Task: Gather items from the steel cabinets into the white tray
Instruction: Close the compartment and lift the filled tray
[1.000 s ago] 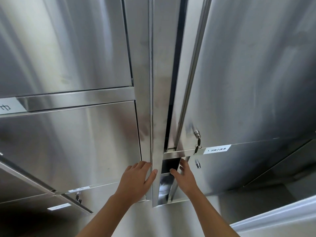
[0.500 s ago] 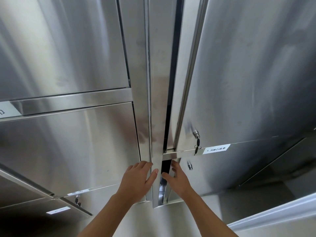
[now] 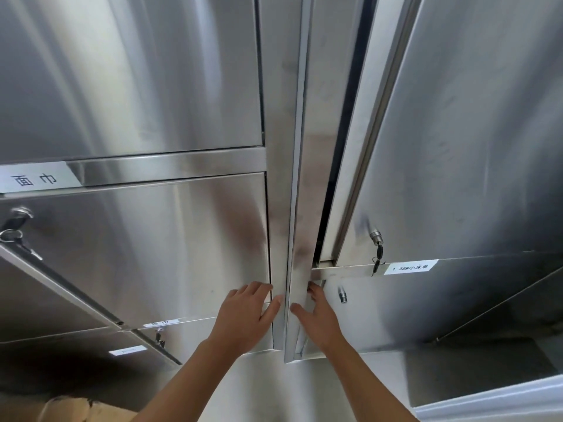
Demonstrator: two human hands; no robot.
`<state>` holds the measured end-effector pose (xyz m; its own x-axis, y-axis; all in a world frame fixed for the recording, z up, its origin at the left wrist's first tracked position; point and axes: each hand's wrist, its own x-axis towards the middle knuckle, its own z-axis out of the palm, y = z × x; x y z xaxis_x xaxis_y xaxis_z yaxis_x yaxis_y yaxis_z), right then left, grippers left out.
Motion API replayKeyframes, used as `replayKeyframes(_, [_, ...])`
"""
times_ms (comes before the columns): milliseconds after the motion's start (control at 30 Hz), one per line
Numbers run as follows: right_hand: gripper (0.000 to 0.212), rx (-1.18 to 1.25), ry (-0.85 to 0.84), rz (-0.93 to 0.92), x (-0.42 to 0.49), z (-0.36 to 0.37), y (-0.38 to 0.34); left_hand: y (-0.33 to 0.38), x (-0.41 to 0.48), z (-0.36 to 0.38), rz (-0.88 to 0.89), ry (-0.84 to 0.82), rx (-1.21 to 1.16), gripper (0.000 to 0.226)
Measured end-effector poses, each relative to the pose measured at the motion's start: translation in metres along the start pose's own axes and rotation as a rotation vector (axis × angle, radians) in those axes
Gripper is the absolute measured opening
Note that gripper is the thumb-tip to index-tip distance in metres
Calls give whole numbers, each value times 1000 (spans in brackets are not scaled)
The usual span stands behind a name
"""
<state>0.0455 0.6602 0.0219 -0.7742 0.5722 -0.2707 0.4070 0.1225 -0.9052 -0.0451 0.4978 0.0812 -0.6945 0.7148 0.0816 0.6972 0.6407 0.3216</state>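
The steel cabinets (image 3: pixel 152 86) filled my view, and a tall post (image 3: pixel 297 208) ran up the middle. My left hand (image 3: pixel 246 318) lay flat on the left door (image 3: pixel 182 254), just left of the post. Its fingers were straight and wide, its thumb was by the post's edge, and it held nothing. My right hand (image 3: pixel 320 319) lay flat on the low door (image 3: pixel 411 312), just right of the post. Its fingers were straight too, and it held nothing. A dark gap (image 3: pixel 335 178) ran up beside the post on the right. Right of the post a key (image 3: pixel 377 254) hung from a lock, with a white label (image 3: pixel 409 266) just past it. Low and far right of the post was a white edge (image 3: pixel 487 400). I could not tell if it was the tray.
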Motion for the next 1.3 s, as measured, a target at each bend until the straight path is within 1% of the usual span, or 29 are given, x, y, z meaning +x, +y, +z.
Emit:
replayKeyframes(167, [55,-13,-28,4,-1,-1,1,5,1,5,16,-6,-16,58])
replayKeyframes(333, [57,-50,-56,1,-1,-4,1,10,3,6,37,36,-19,52])
replayKeyframes(533, [59,-137,-93,-12,-10,-17,-4,6,0,10,14,8,-33,61])
replayKeyframes(600, [64,-180,-90,-19,-18,-24,-2,2,-2,14,-6,21,-49,59])
replayKeyframes(667, [68,-217,-48,-21,-30,-32,3,2,-3,20,-8,33,-71,57])
replayKeyframes(733, [67,-269,20,-35,-44,-43,8,7,-6,28,16,19,-87,55])
replayKeyframes(867, [63,-431,135,-73,-71,-68,14,32,-8,39,114,-84,-79,55])
replayKeyframes(933, [61,-493,194,-87,-84,-82,14,48,-7,37,181,-105,-62,53])
replayKeyframes(1133, [62,-592,329,-108,-117,-129,12,103,-1,20,339,-75,29,65])
replayKeyframes(1300, [67,-579,457,-44,-167,-188,23,167,-10,14,470,-21,44,59])
